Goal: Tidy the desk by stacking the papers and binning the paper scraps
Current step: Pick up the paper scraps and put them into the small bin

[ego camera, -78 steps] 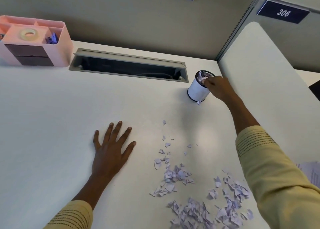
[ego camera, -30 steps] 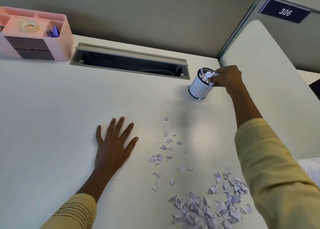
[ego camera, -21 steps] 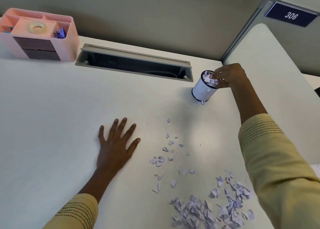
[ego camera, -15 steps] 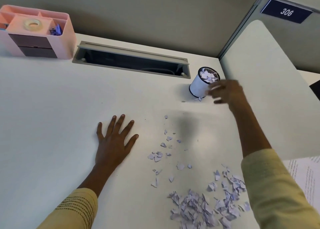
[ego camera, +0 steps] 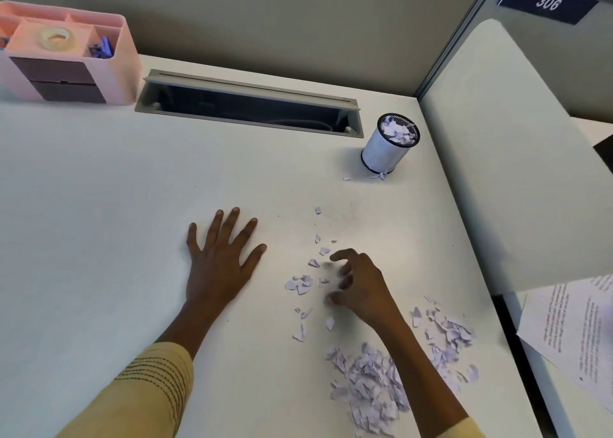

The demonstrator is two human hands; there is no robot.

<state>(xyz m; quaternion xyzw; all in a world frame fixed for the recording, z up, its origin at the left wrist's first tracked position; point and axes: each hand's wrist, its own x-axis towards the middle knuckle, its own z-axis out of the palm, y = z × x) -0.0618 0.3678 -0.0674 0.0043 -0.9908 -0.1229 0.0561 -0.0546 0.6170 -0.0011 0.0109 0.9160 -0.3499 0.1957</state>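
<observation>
A small white mesh-lined bin (ego camera: 384, 153) stands at the desk's back right, filled with torn paper. Pale paper scraps lie scattered mid-desk (ego camera: 300, 283), and a thick pile of scraps (ego camera: 373, 384) lies toward the front right. My right hand (ego camera: 360, 285) hovers over the scattered scraps with its fingers loosely curved and nothing in them. My left hand (ego camera: 220, 261) rests flat on the desk, fingers spread, left of the scraps. Printed papers (ego camera: 577, 331) lie past the desk's right edge.
A pink desk organiser (ego camera: 66, 59) with a tape roll stands at the back left. A long open cable slot (ego camera: 248, 105) runs along the back of the desk. A white divider panel (ego camera: 504, 158) borders the right side. A few scraps lie at the bin's foot (ego camera: 378, 176).
My right hand dropped its scraps into the bin, then drew back toward me and came down over the scattered scraps. My left hand has stayed flat in place.
</observation>
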